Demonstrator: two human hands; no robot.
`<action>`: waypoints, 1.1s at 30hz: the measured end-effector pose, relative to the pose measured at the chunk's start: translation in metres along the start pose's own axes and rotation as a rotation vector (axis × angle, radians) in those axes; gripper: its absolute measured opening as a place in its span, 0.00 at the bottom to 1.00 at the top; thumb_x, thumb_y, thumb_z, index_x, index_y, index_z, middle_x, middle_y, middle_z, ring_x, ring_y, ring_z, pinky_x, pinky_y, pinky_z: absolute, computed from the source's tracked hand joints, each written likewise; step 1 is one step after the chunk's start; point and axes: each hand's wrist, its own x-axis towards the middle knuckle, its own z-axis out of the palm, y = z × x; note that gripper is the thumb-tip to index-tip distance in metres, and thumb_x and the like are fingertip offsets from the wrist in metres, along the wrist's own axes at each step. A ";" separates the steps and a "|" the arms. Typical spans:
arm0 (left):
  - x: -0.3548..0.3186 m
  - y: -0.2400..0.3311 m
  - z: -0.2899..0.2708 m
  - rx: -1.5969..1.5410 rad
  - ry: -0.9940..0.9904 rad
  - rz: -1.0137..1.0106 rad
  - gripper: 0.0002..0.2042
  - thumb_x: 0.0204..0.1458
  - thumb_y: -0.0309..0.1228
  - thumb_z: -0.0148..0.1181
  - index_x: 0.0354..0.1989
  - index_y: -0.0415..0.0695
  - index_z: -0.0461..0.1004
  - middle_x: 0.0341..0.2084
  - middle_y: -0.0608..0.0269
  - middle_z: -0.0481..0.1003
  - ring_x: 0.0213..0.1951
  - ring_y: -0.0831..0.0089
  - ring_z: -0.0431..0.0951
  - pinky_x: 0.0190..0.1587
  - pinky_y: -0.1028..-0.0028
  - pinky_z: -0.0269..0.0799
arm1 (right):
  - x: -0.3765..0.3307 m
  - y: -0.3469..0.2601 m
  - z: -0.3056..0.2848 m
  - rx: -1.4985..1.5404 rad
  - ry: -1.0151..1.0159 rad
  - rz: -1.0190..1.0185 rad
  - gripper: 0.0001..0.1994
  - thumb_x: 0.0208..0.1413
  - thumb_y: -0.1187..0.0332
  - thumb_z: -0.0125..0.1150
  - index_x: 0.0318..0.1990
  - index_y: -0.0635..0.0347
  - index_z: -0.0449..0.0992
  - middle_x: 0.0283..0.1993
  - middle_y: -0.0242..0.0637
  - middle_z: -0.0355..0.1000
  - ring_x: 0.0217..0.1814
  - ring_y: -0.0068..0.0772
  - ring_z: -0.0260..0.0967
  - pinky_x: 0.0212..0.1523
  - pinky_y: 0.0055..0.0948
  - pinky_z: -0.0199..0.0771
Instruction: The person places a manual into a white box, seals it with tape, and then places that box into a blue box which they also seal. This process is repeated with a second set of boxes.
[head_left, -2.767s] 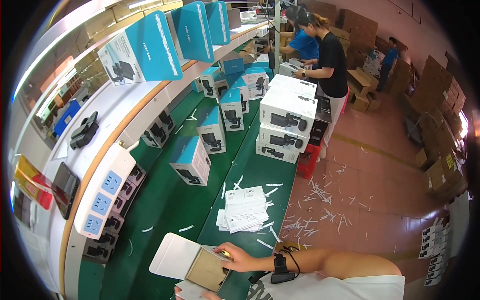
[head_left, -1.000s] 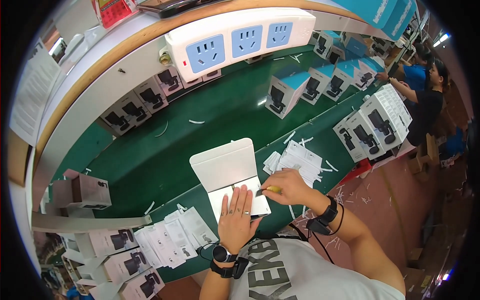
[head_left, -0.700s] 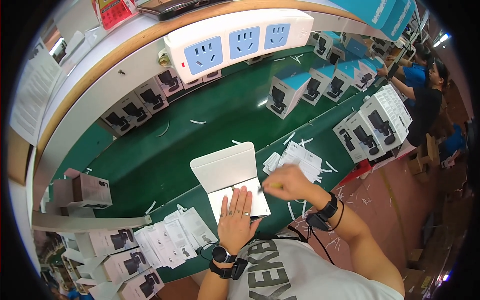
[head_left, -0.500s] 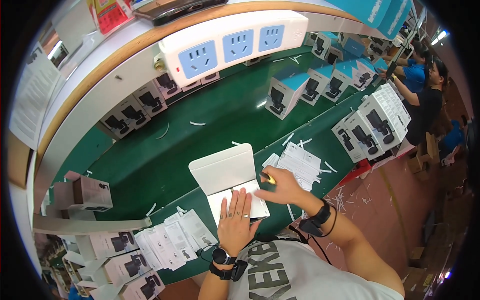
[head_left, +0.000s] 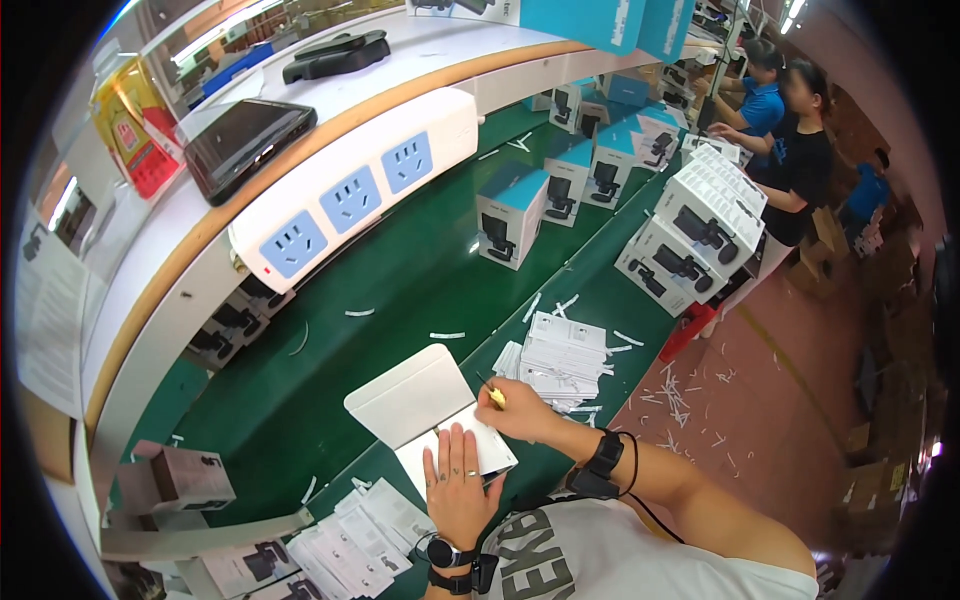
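Note:
A white carton (head_left: 405, 458) stands on the green bench in front of me, its lid flap (head_left: 408, 395) folded back away from me. My left hand (head_left: 462, 485) lies flat on the carton's white top, fingers stretched out. At the carton's right edge, my right hand (head_left: 520, 410) is closed round a small tool with a yellow handle (head_left: 497, 398). A thin dark tip sticks out of it toward the upper left; its exact kind is unclear. Just beyond the right hand lies a pile of white printed leaflets (head_left: 565, 350).
More leaflets (head_left: 355, 540) lie left of my left forearm. Printed boxes (head_left: 690, 240) are stacked at the right, with blue-topped boxes (head_left: 512, 215) farther back. A white power strip (head_left: 360, 190) hangs on the shelf edge, below a phone (head_left: 245, 145). Two people work at the far right.
My view has shifted, so the bench things sit lower and more of the shelf shows. The left hand stays flat on the carton. The tool's dark tip now points up and left.

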 end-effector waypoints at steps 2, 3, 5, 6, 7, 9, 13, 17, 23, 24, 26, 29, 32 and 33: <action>-0.003 -0.001 0.000 0.004 0.014 0.018 0.41 0.48 0.43 0.72 0.68 0.33 0.64 0.71 0.44 0.61 0.73 0.44 0.57 0.73 0.45 0.50 | -0.017 0.001 -0.016 -0.101 -0.097 -0.046 0.08 0.54 0.66 0.67 0.34 0.59 0.76 0.28 0.33 0.74 0.30 0.27 0.71 0.33 0.31 0.71; -0.006 -0.003 0.000 0.013 0.024 0.023 0.41 0.48 0.43 0.73 0.68 0.33 0.64 0.71 0.43 0.61 0.73 0.41 0.57 0.73 0.45 0.51 | -0.027 0.006 -0.023 -0.149 -0.152 -0.070 0.08 0.54 0.65 0.67 0.34 0.58 0.76 0.28 0.33 0.74 0.30 0.26 0.71 0.33 0.31 0.72; -0.004 -0.007 0.000 0.023 0.051 0.038 0.42 0.47 0.44 0.73 0.67 0.32 0.64 0.71 0.42 0.61 0.73 0.39 0.56 0.72 0.45 0.52 | -0.061 0.041 -0.058 -0.121 -0.290 0.073 0.09 0.54 0.64 0.68 0.35 0.57 0.76 0.29 0.33 0.74 0.31 0.26 0.71 0.33 0.32 0.72; -0.002 -0.003 -0.001 -0.006 0.034 0.027 0.41 0.48 0.43 0.73 0.67 0.32 0.64 0.70 0.41 0.61 0.72 0.36 0.57 0.72 0.45 0.53 | -0.081 0.080 -0.083 -0.197 -0.326 0.037 0.10 0.56 0.63 0.67 0.38 0.58 0.76 0.30 0.37 0.76 0.31 0.34 0.74 0.34 0.35 0.73; -0.003 0.001 -0.002 -0.030 0.016 0.003 0.41 0.48 0.42 0.73 0.67 0.32 0.63 0.69 0.40 0.61 0.71 0.34 0.57 0.71 0.45 0.55 | -0.106 0.112 -0.108 -0.462 -0.348 0.111 0.11 0.56 0.62 0.68 0.38 0.58 0.78 0.31 0.37 0.77 0.35 0.30 0.76 0.36 0.35 0.74; -0.006 0.003 -0.004 -0.046 -0.002 -0.026 0.40 0.48 0.41 0.73 0.67 0.31 0.63 0.68 0.39 0.62 0.71 0.32 0.57 0.70 0.45 0.56 | -0.130 0.119 -0.129 -0.723 -0.370 0.179 0.12 0.56 0.61 0.69 0.39 0.59 0.79 0.33 0.37 0.78 0.38 0.27 0.78 0.38 0.35 0.75; -0.014 0.011 -0.003 -0.018 -0.069 -0.021 0.37 0.51 0.37 0.70 0.67 0.31 0.64 0.66 0.38 0.62 0.68 0.32 0.59 0.71 0.46 0.58 | -0.129 0.062 -0.128 -0.578 -0.069 0.146 0.14 0.63 0.60 0.64 0.48 0.59 0.82 0.40 0.45 0.82 0.42 0.40 0.80 0.41 0.35 0.77; -0.012 0.026 0.001 0.202 -0.093 -0.006 0.35 0.53 0.34 0.68 0.68 0.32 0.64 0.67 0.37 0.62 0.68 0.31 0.59 0.70 0.46 0.58 | -0.060 0.004 -0.063 -0.122 0.014 -0.118 0.16 0.71 0.66 0.56 0.61 0.59 0.77 0.39 0.38 0.81 0.40 0.18 0.75 0.42 0.23 0.76; -0.017 0.003 -0.016 0.006 -0.029 0.035 0.31 0.51 0.28 0.67 0.66 0.37 0.68 0.64 0.41 0.67 0.68 0.39 0.64 0.68 0.52 0.63 | -0.008 -0.056 0.013 0.411 -0.131 -0.190 0.19 0.73 0.63 0.52 0.65 0.64 0.72 0.54 0.34 0.78 0.37 0.18 0.70 0.40 0.24 0.74; -0.019 -0.002 -0.022 -0.050 -0.010 0.028 0.29 0.52 0.27 0.67 0.64 0.38 0.70 0.63 0.43 0.69 0.67 0.42 0.66 0.67 0.53 0.65 | -0.014 -0.051 0.002 0.357 -0.197 -0.107 0.18 0.73 0.64 0.51 0.63 0.64 0.73 0.55 0.34 0.79 0.35 0.17 0.68 0.38 0.23 0.73; -0.025 -0.011 -0.035 -0.258 -0.041 -0.055 0.26 0.53 0.27 0.66 0.62 0.39 0.72 0.61 0.43 0.71 0.65 0.44 0.68 0.65 0.54 0.66 | -0.031 -0.034 -0.027 0.282 -0.380 -0.069 0.17 0.72 0.63 0.52 0.61 0.63 0.75 0.53 0.33 0.81 0.31 0.15 0.64 0.35 0.23 0.70; -0.039 -0.016 -0.043 -0.714 -0.074 -0.127 0.20 0.56 0.27 0.64 0.58 0.40 0.76 0.56 0.45 0.76 0.61 0.47 0.74 0.61 0.57 0.70 | -0.061 -0.035 -0.051 0.139 -0.538 -0.202 0.17 0.67 0.61 0.59 0.57 0.61 0.77 0.47 0.33 0.82 0.31 0.17 0.65 0.34 0.23 0.70; -0.051 -0.015 -0.028 -0.853 0.088 -0.328 0.16 0.56 0.28 0.67 0.53 0.41 0.79 0.52 0.47 0.79 0.56 0.51 0.77 0.55 0.59 0.73 | -0.055 -0.044 -0.036 -0.051 -0.559 -0.399 0.20 0.60 0.58 0.67 0.54 0.60 0.77 0.42 0.35 0.81 0.32 0.23 0.71 0.35 0.25 0.72; -0.054 -0.017 -0.027 -0.855 0.090 -0.338 0.16 0.56 0.28 0.67 0.53 0.41 0.79 0.52 0.47 0.79 0.56 0.51 0.77 0.55 0.59 0.73 | -0.048 -0.048 -0.031 -0.115 -0.527 -0.496 0.22 0.57 0.56 0.70 0.53 0.59 0.78 0.41 0.36 0.81 0.33 0.27 0.73 0.36 0.27 0.73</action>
